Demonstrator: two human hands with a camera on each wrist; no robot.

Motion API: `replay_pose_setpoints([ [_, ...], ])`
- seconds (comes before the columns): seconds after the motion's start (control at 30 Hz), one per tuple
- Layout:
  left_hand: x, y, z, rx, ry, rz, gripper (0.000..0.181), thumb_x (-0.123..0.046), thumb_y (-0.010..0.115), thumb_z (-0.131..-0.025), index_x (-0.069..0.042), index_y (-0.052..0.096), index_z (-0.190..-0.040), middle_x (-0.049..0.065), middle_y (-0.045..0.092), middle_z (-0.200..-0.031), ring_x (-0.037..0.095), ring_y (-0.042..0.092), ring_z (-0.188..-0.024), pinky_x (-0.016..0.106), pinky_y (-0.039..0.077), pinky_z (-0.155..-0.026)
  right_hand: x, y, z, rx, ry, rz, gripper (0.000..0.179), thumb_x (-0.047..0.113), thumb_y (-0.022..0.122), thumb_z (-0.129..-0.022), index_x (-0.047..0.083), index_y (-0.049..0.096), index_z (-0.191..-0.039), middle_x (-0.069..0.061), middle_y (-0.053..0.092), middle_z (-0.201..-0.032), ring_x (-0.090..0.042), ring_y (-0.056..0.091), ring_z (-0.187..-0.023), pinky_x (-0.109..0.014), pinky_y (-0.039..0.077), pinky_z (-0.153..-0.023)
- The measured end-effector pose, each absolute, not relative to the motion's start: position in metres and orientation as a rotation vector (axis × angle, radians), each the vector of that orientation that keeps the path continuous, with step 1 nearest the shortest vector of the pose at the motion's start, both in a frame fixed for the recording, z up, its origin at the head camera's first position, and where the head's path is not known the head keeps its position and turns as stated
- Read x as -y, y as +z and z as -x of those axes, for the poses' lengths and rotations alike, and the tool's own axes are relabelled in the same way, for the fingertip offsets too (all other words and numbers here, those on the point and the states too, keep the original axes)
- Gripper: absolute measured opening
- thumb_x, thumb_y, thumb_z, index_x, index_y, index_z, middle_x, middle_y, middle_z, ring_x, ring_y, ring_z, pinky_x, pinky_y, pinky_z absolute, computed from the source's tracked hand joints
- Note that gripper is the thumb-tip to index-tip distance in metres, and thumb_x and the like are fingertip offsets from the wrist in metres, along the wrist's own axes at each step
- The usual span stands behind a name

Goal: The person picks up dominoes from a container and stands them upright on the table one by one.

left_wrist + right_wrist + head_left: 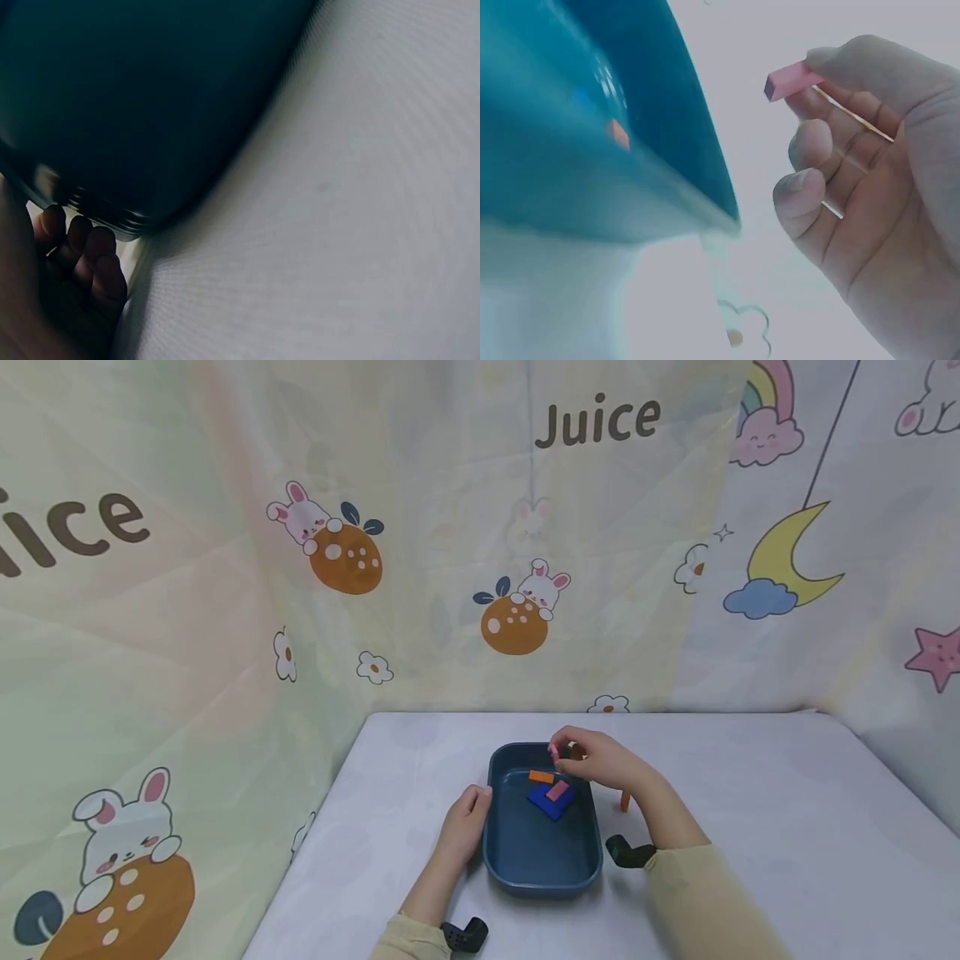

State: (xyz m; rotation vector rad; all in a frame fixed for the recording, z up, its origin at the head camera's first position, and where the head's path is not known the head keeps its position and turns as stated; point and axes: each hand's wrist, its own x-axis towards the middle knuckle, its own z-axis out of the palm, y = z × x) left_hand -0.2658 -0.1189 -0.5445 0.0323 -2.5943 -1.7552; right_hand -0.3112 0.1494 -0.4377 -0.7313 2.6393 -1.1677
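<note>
A dark blue tray (543, 864) stands on the table. My left hand (462, 823) grips its left rim, thumb at the edge; in the left wrist view the fingers (97, 259) curl by the tray's outer wall. My right hand (600, 760) is over the tray's far right corner, pinching a small pink block (791, 81) between thumb and fingertips. Inside the tray lie a flat blue piece (541, 802), a pink block (557, 790) partly on top of it, and an orange block (541, 777) just behind.
An orange piece (625, 801) sits on the white table (772, 793) right of the tray, partly hidden by the right wrist. Something reddish brown (577, 752) shows behind the right fingers. A patterned cloth wall (442, 677) rises behind the table.
</note>
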Motion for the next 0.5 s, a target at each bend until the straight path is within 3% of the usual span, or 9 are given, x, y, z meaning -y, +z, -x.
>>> replay_pose_setpoints([
  [0.33,0.118,-0.546,0.266,2.611,-1.731,-0.034,0.042,-0.055,0.044,-0.1,-0.017,0.06,-0.096,0.001,0.053,-0.081,0.016,0.054,-0.083,0.031,0.042,-0.07,-0.212,-0.446,0.297,-2.69,-1.211,0.5,0.028,0.034,0.067,-0.094,0.025,0.059,-0.118,-0.009,0.063,-0.098,-0.026,0.056,-0.081,-0.037,0.053,-0.06],
  [0.5,0.119,-0.546,0.266,2.608,-1.732,-0.027,0.042,-0.056,0.044,-0.1,-0.018,0.06,-0.095,0.001,0.054,-0.082,0.017,0.054,-0.084,0.031,0.042,-0.071,-0.239,-0.454,0.29,-2.74,-1.221,0.464,0.028,0.031,0.066,-0.095,0.023,0.059,-0.12,-0.011,0.064,-0.101,-0.025,0.057,-0.081,-0.035,0.053,-0.065],
])
